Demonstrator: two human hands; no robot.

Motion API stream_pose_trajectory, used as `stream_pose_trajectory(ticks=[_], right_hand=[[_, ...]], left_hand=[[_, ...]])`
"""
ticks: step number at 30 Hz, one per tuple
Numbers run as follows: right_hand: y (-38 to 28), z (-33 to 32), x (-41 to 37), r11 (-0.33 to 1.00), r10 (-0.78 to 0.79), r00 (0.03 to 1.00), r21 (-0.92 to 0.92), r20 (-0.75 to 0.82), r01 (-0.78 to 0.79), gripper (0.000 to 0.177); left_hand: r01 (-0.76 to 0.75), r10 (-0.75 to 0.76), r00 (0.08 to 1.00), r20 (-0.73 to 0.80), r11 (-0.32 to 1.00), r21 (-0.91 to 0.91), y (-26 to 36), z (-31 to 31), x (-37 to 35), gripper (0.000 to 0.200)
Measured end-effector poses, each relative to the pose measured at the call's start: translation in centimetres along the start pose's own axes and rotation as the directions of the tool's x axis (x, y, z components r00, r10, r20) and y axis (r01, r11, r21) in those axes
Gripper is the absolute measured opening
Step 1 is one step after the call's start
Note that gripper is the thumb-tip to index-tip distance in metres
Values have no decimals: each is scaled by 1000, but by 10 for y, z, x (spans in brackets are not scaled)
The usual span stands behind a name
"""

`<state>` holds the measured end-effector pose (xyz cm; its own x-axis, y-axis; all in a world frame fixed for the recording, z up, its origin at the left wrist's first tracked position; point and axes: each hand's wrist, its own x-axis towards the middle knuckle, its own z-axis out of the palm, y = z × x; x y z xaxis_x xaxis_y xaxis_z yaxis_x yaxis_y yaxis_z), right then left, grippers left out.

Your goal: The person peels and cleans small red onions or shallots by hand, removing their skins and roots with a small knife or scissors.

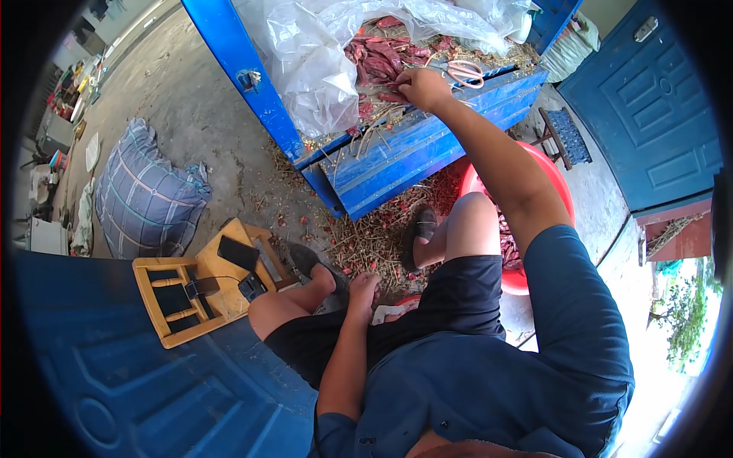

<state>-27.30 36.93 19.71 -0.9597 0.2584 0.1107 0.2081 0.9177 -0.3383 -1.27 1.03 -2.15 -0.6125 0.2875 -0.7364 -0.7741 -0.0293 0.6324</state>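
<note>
My right hand (421, 88) reaches onto the blue metal bed, its fingers closed at the edge of a pile of dried red peppers (382, 59). What lies between the fingertips is too small to make out. Scissors with pinkish handles (464, 73) rest just right of that hand. Clear plastic sheeting (313, 61) surrounds the pile. My left hand (364, 291) is held low between my knees, its fingers curled together; anything inside it is hidden.
The blue metal edge (427, 153) runs across the front. A red basin (561, 183) with peppers stands beside my right leg. Stems litter the floor (366, 244). A wooden chair (206, 286) holding dark devices and a stuffed checkered sack (149, 195) are at left; a small stool (566, 136) is at right.
</note>
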Motion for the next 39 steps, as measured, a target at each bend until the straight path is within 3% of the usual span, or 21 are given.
stream_pose_trajectory(ticks=[1,3,4,6,7,12,14,16,20,22,23,24,26,28,30,32,34,37,39], right_hand=[[2,2,1,1000,1,1000,0,0,-1,33],[7,4,3,964,24,999,267,-35,-14,28],[11,3,1,964,29,999,264,-34,-18,28],[20,-3,-5,763,98,993,646,-64,-33,21],[24,-6,-11,682,76,991,731,-111,29,18],[54,-26,-59,626,178,975,780,-136,-5,17],[57,-30,-77,542,191,981,831,26,-127,15],[58,-28,-85,533,190,981,835,42,-139,16],[50,-29,-110,381,173,975,904,137,-195,21],[38,-40,-131,301,25,938,892,346,-337,23],[36,-44,-139,481,-71,923,823,378,-300,26],[42,-40,-141,479,-71,921,823,383,-305,26],[68,-25,-145,649,43,993,752,110,-112,24],[104,-23,-153,714,128,989,686,69,-140,22],[125,-30,-169,470,322,911,791,259,-392,21],[134,-24,-191,291,302,887,852,350,-436,22],[90,-21,-212,199,349,878,889,328,-412,24],[51,20,-245,-60,109,825,832,555,-552,25],[26,55,-265,-197,59,791,784,609,-589,22]], left_hand=[[-8,8,1000,1,1000,-5,1,1,-1,8],[11,-11,1000,-5,1000,-2,5,3,-4,8],[30,-30,1000,-8,1000,4,6,4,-5,8],[36,-36,999,-5,999,6,5,4,-2,7],[42,-42,999,-9,999,11,3,3,-1,7],[34,-35,999,20,998,46,3,7,2,8],[50,-52,998,43,998,47,2,11,1,9],[48,-52,998,43,996,74,-1,14,5,10],[36,-40,998,45,997,75,-5,13,6,11],[39,-41,998,46,998,47,-8,11,6,11],[34,-37,998,47,998,56,-9,9,7,13],[29,-33,998,51,997,67,-9,7,8,15],[14,-17,999,40,997,74,-13,4,4,14],[39,-41,999,34,997,61,-8,2,3,8],[32,-35,999,37,997,69,-3,2,5,8],[56,-60,997,43,995,84,-8,5,8,8],[50,-53,996,67,998,38,-8,8,12,8],[51,-56,997,50,993,108,-6,14,11,7],[36,-46,996,73,991,131,-4,13,10,6]])
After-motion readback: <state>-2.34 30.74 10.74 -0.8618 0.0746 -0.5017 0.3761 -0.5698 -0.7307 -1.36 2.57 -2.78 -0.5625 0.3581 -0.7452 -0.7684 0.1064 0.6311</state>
